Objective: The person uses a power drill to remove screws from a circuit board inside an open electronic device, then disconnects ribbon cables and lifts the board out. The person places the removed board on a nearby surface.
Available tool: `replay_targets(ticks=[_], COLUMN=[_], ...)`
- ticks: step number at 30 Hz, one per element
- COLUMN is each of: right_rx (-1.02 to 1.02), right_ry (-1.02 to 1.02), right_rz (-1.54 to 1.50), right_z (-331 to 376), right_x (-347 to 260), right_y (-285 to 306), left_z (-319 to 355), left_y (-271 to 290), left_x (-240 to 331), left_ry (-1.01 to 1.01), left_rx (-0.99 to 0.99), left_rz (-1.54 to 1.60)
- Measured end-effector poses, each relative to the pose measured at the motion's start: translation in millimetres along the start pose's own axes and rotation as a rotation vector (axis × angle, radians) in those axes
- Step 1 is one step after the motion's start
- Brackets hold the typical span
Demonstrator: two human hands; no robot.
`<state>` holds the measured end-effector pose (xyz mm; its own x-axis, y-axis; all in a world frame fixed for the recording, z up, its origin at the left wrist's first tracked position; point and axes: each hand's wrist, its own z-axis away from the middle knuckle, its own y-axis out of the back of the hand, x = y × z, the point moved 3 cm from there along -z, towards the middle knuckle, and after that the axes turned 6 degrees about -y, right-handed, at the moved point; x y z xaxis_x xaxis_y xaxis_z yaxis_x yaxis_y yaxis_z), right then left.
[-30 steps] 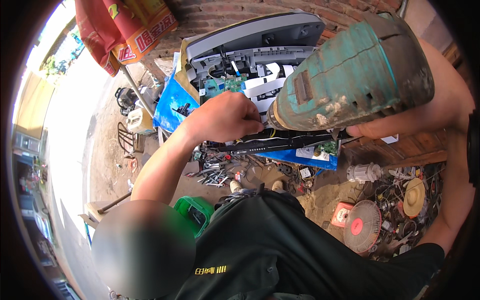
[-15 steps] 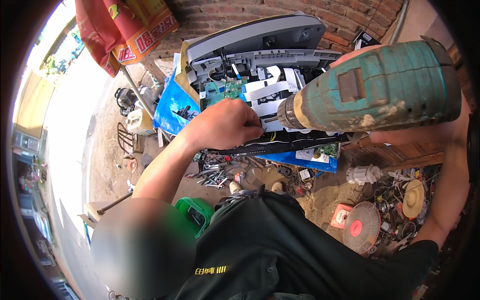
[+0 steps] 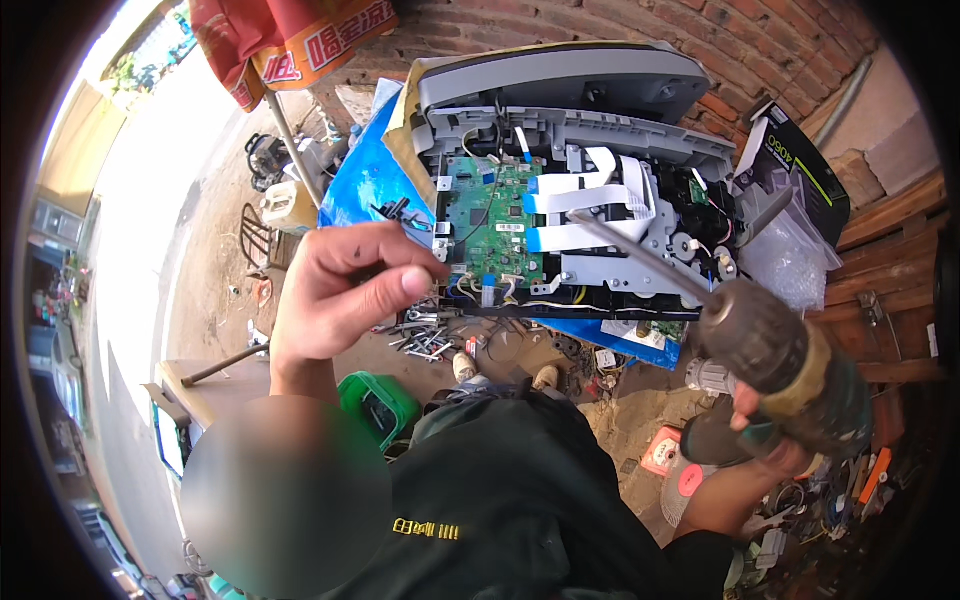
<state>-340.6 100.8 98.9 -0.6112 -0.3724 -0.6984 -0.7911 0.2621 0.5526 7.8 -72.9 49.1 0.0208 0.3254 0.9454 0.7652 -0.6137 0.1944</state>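
Observation:
My right hand (image 3: pixel 780 445) is wrapped round the handle of a worn teal cordless drill (image 3: pixel 785 365). Its long bit slants up and left, its tip appearing over the white ribbon cables (image 3: pixel 590 192). In front of me lies an opened grey and black machine, like a printer or scanner (image 3: pixel 590 120), with a green circuit board (image 3: pixel 490 210) exposed on its left side. My left hand (image 3: pixel 345 290) hovers at the board's near left corner, thumb and fingertips pinched together. Whatever may be between those fingertips is too small or hidden to make out.
A blue sheet (image 3: pixel 360 185) lies under the machine. At its right are clear plastic bags (image 3: pixel 790 250) and a black box (image 3: pixel 795 165) by the brick wall. On the ground are loose tools (image 3: pixel 430 338), a green bin (image 3: pixel 375 410) and a fan (image 3: pixel 690 480).
The drill has drawn back from the machine's front edge, down and right, its bit now showing fully. My left hand has lifted off the machine to the left. The view has shifted.

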Motion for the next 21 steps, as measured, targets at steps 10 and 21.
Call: replay_targets(ticks=[10, 21], right_rx=[-0.342, -0.398], right_ry=[-0.028, -0.421], right_rz=[-0.668, -0.857], right_z=[-17, -48], right_x=[-38, 26], right_y=[-288, -486], left_z=[160, 194], left_y=[15, 90], left_x=[-69, -209], left_ry=[0.146, 0.328], left_rx=[-0.241, 0.467], left_rz=[0.067, -0.212])
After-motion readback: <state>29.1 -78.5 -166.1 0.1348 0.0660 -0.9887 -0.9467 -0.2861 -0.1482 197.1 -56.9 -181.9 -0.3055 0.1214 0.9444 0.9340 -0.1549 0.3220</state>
